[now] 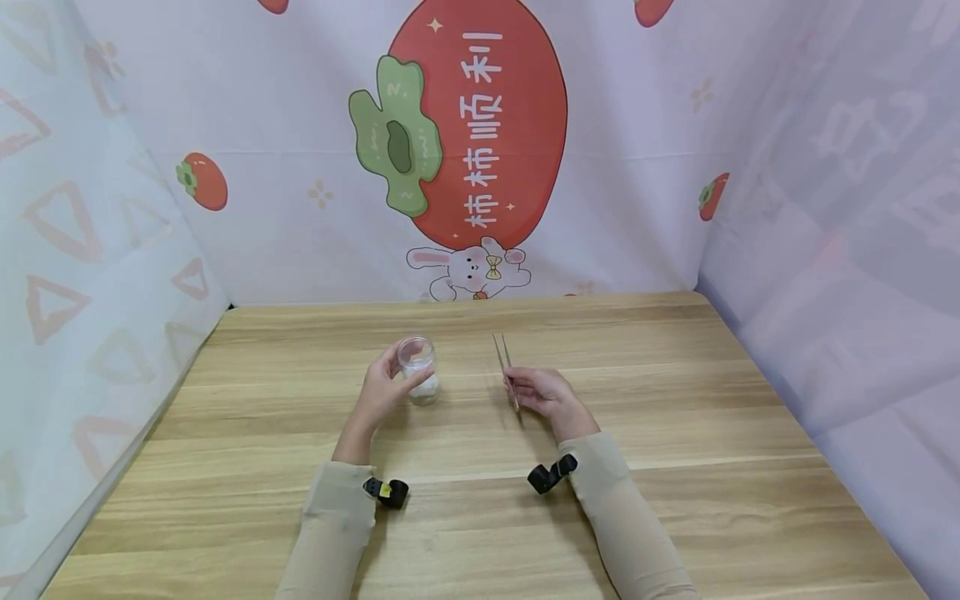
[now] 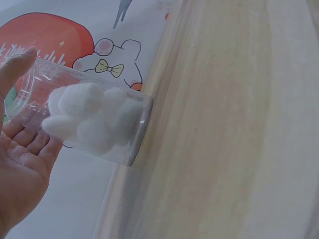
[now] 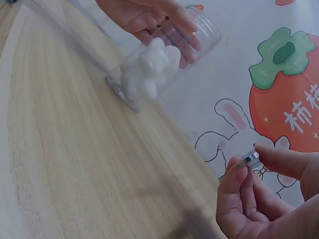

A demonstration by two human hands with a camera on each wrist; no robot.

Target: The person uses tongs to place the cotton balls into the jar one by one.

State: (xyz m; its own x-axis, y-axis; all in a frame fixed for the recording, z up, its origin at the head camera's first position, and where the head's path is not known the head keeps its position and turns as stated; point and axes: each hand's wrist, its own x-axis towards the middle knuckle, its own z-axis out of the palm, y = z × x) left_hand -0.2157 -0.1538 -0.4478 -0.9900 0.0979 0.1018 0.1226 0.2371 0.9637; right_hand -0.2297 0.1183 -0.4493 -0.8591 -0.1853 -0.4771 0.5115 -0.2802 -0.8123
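A clear, open-mouthed jar (image 1: pixel 427 367) is in my left hand (image 1: pixel 381 392), which grips it near the top with fingers behind and thumb in front. White cotton balls (image 2: pixel 94 119) fill its lower part, seen through the wall in the left wrist view. The jar's base is at the tabletop, mouth upward. To its right, my right hand (image 1: pixel 549 397) pinches metal tweezers (image 1: pixel 511 385) between thumb and fingers. Their two tips point away from me, apart, with nothing between them. In the right wrist view only the near end of the tweezers (image 3: pixel 252 159) shows among the fingers.
The wooden table (image 1: pixel 480 517) spreads under both hands. A white cloth backdrop (image 1: pixel 300 242) with a printed persimmon and rabbit rises behind its far edge, and cloth walls stand at both sides. Small black cameras (image 1: pixel 551 475) are strapped to both wrists.
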